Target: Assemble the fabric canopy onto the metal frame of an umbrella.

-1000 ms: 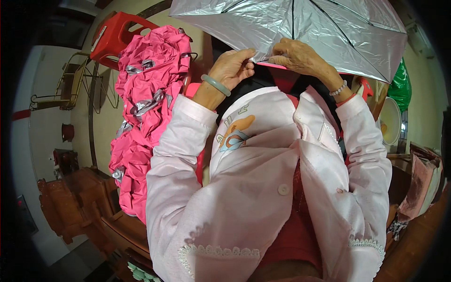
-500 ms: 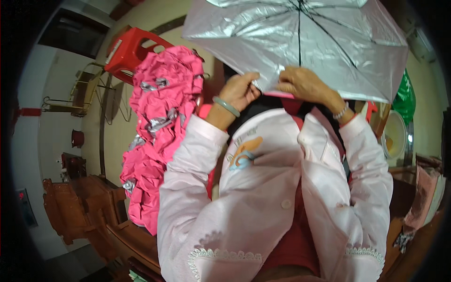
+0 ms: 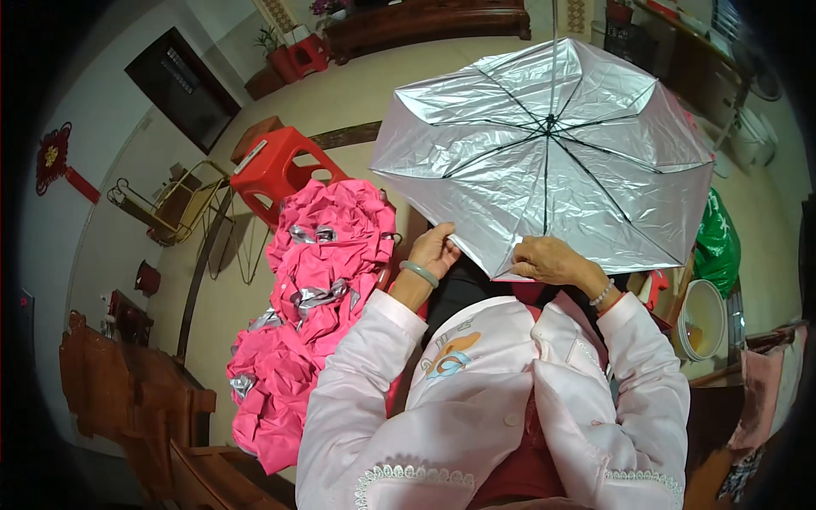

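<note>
An opened umbrella point(image 3: 501, 208) stands before me with its silver lining toward me. Its dark ribs meet at the hub, and its shaft points away toward the far side. My right hand point(image 3: 554, 260) is closed on the near edge of the canopy, thumb and fingers pinching the fabric at the rim. To the left along that same edge, my left hand point(image 3: 432, 255) has its fingers curled on the rim; the fingertips are partly hidden. A green bangle point(image 3: 420, 274) circles my left wrist, and a beaded bracelet point(image 3: 602, 293) my right.
A long heap of crumpled pink and silver fabric point(image 3: 314, 289) lies at my left, beside a red plastic stool point(image 3: 285, 174). On the right are a green bag point(image 3: 718, 246) and a whitish bucket point(image 3: 704, 319). Carved wooden furniture point(image 3: 127, 391) stands at lower left.
The view has tilted up, so the whole canopy and more of the room show. Both hands remain at the umbrella's near edge; the left hand sits slightly farther from the right.
</note>
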